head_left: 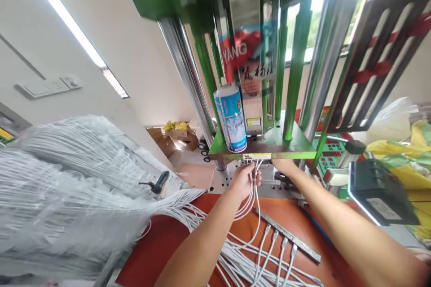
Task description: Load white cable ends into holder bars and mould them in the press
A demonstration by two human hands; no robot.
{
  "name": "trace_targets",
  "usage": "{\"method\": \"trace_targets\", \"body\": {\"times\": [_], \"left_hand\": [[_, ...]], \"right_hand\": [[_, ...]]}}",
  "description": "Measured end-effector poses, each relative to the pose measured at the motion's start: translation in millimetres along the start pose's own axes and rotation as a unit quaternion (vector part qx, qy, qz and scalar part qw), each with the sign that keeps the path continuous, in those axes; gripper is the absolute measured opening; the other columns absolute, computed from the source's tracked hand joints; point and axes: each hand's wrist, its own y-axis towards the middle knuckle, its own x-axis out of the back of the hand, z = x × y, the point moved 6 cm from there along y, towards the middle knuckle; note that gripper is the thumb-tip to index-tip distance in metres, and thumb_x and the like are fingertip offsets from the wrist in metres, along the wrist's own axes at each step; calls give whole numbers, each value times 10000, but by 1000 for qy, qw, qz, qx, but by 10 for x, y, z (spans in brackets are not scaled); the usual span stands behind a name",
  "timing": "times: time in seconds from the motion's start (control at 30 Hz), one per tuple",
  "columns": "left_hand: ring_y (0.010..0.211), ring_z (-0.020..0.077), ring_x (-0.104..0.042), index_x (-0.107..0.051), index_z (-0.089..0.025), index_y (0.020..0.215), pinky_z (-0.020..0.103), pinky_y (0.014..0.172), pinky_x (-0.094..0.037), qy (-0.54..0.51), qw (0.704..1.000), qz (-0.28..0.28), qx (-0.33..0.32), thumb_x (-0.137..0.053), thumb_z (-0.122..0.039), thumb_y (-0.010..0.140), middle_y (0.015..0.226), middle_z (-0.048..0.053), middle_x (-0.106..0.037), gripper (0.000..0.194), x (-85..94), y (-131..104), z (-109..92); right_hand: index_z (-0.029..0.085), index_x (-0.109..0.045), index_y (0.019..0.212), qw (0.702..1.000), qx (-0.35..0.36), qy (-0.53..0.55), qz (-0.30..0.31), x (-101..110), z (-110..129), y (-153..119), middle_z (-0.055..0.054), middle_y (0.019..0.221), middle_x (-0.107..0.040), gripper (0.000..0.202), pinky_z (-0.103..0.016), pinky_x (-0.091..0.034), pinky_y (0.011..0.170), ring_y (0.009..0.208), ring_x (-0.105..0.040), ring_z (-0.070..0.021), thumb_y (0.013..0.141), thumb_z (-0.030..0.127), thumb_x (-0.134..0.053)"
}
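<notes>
My left hand (245, 181) is closed around a few white cables (251, 195), just below the front edge of the green machine's plate (218, 154). The upper ends of these cables run in under that plate, where I cannot see them. My right hand (282, 166) reaches beneath the same plate on the right; its fingers are hidden. Nearer to me, a metal strip (292, 237) lies on the orange-red mat (242, 228), with several white cable plugs (284, 242) seated along it. More white cables (232, 260) spread over the mat.
A blue and white spray can (232, 119) stands on the machine plate. Bundled white cables in clear plastic (67, 197) fill the left side, with a dark-handled tool (160, 184) beside them. At right are a black box (380, 193) and a green control panel (332, 154).
</notes>
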Motion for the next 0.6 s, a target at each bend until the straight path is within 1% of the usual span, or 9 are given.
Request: {"method": "trace_targets", "body": {"times": [0.1, 0.2, 0.27, 0.3, 0.37, 0.43, 0.47, 0.53, 0.6], "left_hand": [[549, 114, -607, -619, -121, 905, 209, 470, -398, 5, 1000, 0, 17, -750, -352, 844, 703, 28, -656, 273, -48, -183, -44], [526, 123, -607, -655, -82, 1002, 199, 433, -345, 12, 996, 29, 82, -707, -384, 883, 729, 75, -685, 329, -99, -557, 104], [447, 97, -528, -670, -62, 1044, 195, 392, -262, 18, 991, 60, 120, -692, -420, 898, 707, 87, -684, 387, -139, -857, 264], [401, 74, -455, -673, -63, 1040, 195, 377, -216, 18, 989, 68, 128, -698, -431, 895, 665, 66, -664, 397, -151, -1002, 342], [352, 37, -293, -671, -83, 998, 193, 365, -145, 7, 990, 65, 128, -740, -442, 862, 563, -9, -580, 390, -153, -1257, 479], [341, 26, -197, -661, -108, 964, 190, 361, -109, -5, 990, 59, 126, -776, -470, 830, 495, -67, -485, 403, -153, -1460, 579], [333, 27, -179, -657, -118, 967, 190, 356, -103, -6, 990, 64, 126, -779, -495, 826, 478, -79, -464, 420, -161, -1542, 606], [309, 33, -167, -657, -125, 994, 196, 334, -103, 13, 988, 87, 126, -759, -551, 844, 459, -80, -470, 463, -190, -1670, 603], [288, 36, -164, -662, -116, 997, 202, 311, -104, 49, 988, 103, 107, -729, -598, 866, 443, -76, -477, 504, -202, -1743, 520]], "right_hand": [[171, -636, 1239, 999, -29, 2, -19, 30, -41, -210, -79, 1213, -655, 329, -418, -586, 878, 1015, -665, -214, 1013, 411, -649], [156, -618, 1127, 998, -56, 16, -20, 4, -93, -611, -77, 1081, -662, 247, -389, -560, 865, 967, -659, -208, 1063, 377, -528], [183, -572, 1073, 998, -63, 29, -6, -20, -70, -944, -79, 1016, -657, 247, -356, -537, 827, 923, -658, -211, 1083, 376, -419], [201, -548, 1056, 997, -68, 32, 1, -30, -46, -1110, -80, 999, -655, 253, -347, -522, 792, 895, -656, -218, 1084, 387, -380], [230, -510, 1019, 995, -94, 26, 9, -38, -8, -1406, -79, 980, -648, 259, -347, -476, 718, 848, -647, -237, 1075, 420, -344], [244, -475, 962, 990, -141, 9, 4, -24, -14, -1629, -84, 953, -631, 264, -351, -407, 662, 814, -626, -257, 1067, 429, -318], [249, -453, 930, 986, -164, 2, 1, -12, -31, -1711, -82, 926, -619, 270, -350, -374, 646, 795, -613, -262, 1065, 434, -308], [259, -412, 878, 980, -197, 2, 3, 9, -72, -1832, -64, 861, -597, 292, -347, -337, 635, 762, -595, -261, 1061, 457, -301], [265, -394, 848, 978, -208, 21, 19, 16, -92, -1922, -42, 811, -589, 309, -346, -331, 635, 731, -584, -254, 1054, 478, -306]]}}
